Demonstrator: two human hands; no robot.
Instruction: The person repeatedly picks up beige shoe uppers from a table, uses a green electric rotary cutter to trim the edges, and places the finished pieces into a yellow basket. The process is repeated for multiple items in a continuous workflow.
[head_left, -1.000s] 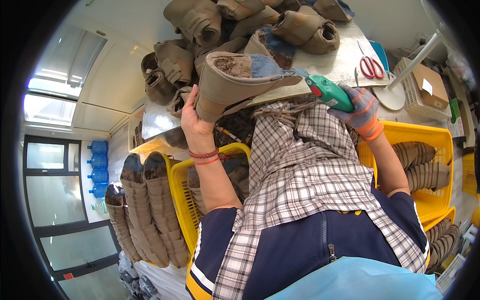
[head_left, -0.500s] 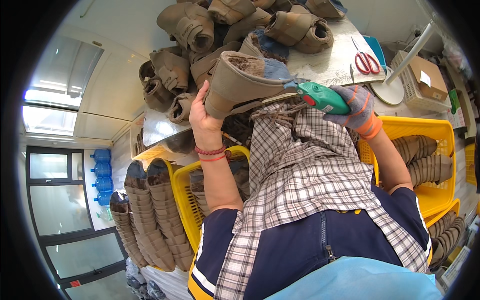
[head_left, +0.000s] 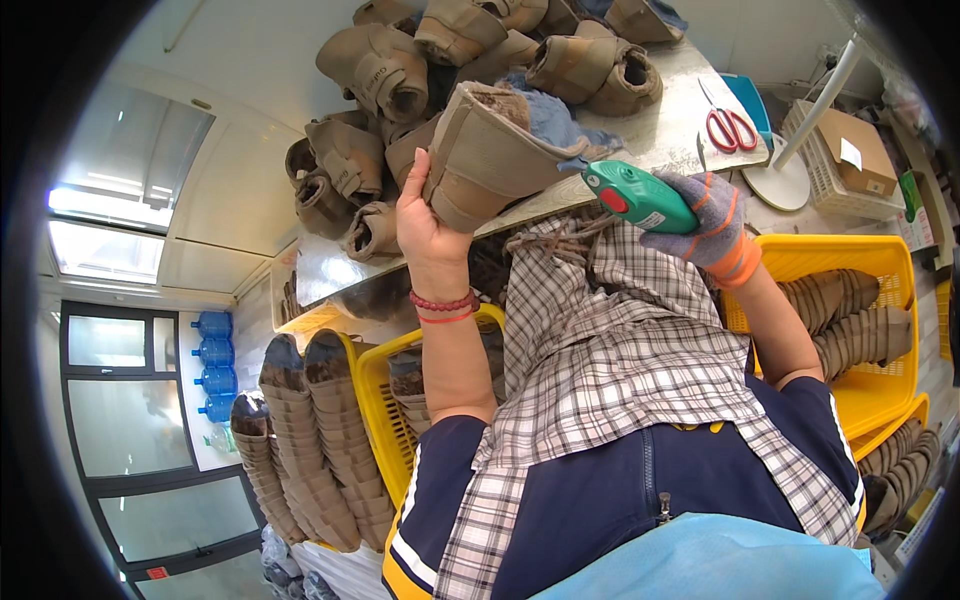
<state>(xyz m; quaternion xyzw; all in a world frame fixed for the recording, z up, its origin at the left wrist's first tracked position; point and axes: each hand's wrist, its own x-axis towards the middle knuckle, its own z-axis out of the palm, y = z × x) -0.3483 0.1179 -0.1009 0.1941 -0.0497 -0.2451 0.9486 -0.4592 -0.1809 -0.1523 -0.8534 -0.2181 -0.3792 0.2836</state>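
Note:
My bare left hand (head_left: 432,232) grips a tan shoe upper (head_left: 490,165) from its left side, thumb raised along it. Brown fuzzy lining and blue-grey fleece show in its opening. My right hand (head_left: 705,222), in a grey and orange glove, is wrapped round a green electric cutter (head_left: 638,198) with a red button. The cutter's tip meets the right end of the upper, by the fleece edge. The upper is held above the lap of my checked apron (head_left: 610,340), close to the table's near edge.
More tan uppers (head_left: 375,70) are heaped on the table (head_left: 670,130). Red-handled scissors (head_left: 730,130) lie at its right, near a white lamp stand (head_left: 775,185). Yellow baskets (head_left: 870,395) with stacked uppers flank me, and tall stacks (head_left: 345,440) stand at left.
My left hand has moved slightly right and turned the upper, so more of its outer side faces me. The cutter stays at its right end, a little further left.

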